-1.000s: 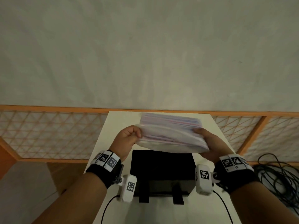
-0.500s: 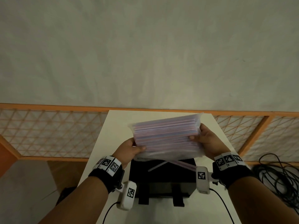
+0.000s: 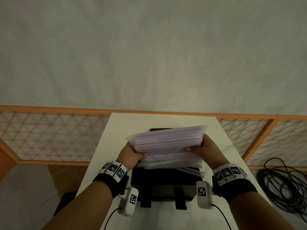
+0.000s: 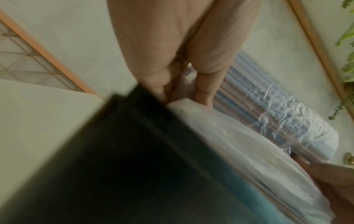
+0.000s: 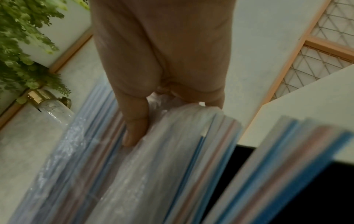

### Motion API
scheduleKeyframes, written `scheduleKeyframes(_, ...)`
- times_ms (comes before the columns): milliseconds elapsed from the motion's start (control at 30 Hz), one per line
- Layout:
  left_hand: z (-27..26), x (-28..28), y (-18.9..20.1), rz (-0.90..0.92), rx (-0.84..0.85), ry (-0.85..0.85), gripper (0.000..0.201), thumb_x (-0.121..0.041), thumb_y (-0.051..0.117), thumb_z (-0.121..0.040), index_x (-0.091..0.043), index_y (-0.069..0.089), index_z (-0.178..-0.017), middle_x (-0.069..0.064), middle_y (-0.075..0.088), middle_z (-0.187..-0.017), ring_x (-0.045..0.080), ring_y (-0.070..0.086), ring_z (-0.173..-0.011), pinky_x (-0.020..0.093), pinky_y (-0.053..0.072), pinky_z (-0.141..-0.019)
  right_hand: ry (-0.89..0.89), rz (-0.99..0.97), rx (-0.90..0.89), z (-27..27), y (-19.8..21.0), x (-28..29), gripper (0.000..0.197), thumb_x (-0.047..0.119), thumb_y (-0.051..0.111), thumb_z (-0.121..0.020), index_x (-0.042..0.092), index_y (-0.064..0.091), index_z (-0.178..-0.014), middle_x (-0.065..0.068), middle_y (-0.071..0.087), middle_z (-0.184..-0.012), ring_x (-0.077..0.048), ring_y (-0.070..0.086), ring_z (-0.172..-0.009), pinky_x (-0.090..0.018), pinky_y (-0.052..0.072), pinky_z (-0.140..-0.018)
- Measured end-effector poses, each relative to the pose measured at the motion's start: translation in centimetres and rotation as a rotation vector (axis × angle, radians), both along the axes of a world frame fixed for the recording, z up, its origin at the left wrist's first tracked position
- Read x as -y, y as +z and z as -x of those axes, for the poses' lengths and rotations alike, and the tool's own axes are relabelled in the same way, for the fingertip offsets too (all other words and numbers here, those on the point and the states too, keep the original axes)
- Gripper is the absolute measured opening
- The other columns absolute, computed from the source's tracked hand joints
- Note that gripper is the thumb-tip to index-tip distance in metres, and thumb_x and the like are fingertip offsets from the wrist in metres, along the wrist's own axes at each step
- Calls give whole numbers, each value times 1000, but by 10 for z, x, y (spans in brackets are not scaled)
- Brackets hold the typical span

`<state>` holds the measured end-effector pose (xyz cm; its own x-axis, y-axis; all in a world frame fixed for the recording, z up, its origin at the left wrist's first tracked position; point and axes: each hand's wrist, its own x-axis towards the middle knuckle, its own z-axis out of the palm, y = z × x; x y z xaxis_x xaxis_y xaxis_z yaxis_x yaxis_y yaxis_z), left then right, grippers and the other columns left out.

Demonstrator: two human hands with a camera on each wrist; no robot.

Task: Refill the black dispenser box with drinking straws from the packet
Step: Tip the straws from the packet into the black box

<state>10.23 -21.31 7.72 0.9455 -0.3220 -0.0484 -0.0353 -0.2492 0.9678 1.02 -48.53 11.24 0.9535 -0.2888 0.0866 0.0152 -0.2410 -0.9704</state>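
1. Leftmost, at about nine o'clock of the packet, the left hand point(image 3: 131, 154) is seen gripping the left end of the clear plastic packet of pink, blue and white drinking straws point(image 3: 167, 141), with the thumb laid over the near face and the fingers point(image 4: 205, 86) curled into the crinkled wrap.
2. Centrally, the packet is held off the white rectangular table point(image 3: 106, 156), directly above the open black rectangular dispenser box point(image 3: 164, 181), and is tilted so that its right end sits higher than its left.
3. Below the packet, a loose layer of straws point(image 3: 172, 161) is seen lying across the box opening; several straw ends point(image 3: 193, 171) jut past the box's right rim at about four o'clock.
4. At three o'clock of the packet, the right hand point(image 3: 206, 149) is seen clamped on the packet's right end, the thumb pressed to the near side and the fingers point(image 5: 135, 121) wrapped round the far side.
5. Behind the table, at twelve o'clock, an orange-framed lattice panel point(image 3: 49, 135) is seen running along the pale grey wall point(image 3: 149, 55).
6. Farthest right, at about four o'clock of the table, a tangle of black cables point(image 3: 282, 185) is seen lying on the floor.
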Motion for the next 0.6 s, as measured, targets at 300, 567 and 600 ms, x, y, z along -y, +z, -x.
scheduleKeyframes(300, 2, -1, -2, -57, 38, -95, 64, -20, 76, -64, -24, 55, -124, 0, 67, -115, 18, 62, -109, 41, 50, -97, -69, 74, -31, 10, -16, 2, 48, 5, 81, -68, 24, 60, -108, -6, 70, -106, -22, 65, -101, -50, 49, -95)
scheduleKeyframes(567, 6, -3, 5, 169, -117, -115, 65, -38, 83, -52, -24, 61, -112, 2, 69, -116, 19, 64, -109, 44, 46, -102, -60, 5, 28, 15, -5, -5, 49, 21, 79, -62, 24, 61, -108, -3, 71, -103, -20, 66, -99, -45, 53, -88)
scheduleKeyframes(600, 6, -3, 6, 154, -104, -111, 60, -35, 84, -55, -26, 62, -110, 1, 69, -114, 19, 64, -108, 44, 47, -102, -48, -7, 44, 16, -2, -6, 52, 22, 79, -60, 23, 61, -109, -3, 70, -104, -21, 66, -99, -44, 54, -86)
